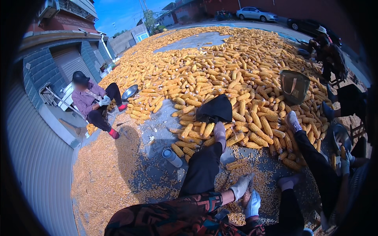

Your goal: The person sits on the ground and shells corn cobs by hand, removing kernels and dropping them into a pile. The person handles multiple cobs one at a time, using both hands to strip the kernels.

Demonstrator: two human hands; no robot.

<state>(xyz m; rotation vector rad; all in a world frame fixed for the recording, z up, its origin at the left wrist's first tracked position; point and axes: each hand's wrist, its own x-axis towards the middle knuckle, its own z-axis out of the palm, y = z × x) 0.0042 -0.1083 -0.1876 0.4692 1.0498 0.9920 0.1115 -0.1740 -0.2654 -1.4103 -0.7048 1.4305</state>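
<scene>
My left hand point(242, 186), in a grey-white work glove, closes around the upper part of a corn cob point(247, 193) that looks mostly stripped of kernels. Just below and to the right, my right hand point(253, 203), in a white knitted glove, grips the same cob's lower side. Loose kernels point(260, 177) lie on the ground around and beneath both hands. A whole yellow ear of corn point(236, 164) rests on the ground just above my left hand. Fingertips are partly hidden by the gloves and the cob.
A large spread of corn ears point(206, 73) lies ahead, with a black bag point(217, 109) and a green tote bag point(294, 87) on it. A grey-blue bottle point(172, 157) stands left of my leg. One person point(88, 98) sits at left; others sit at right, near a metal basin point(339, 138).
</scene>
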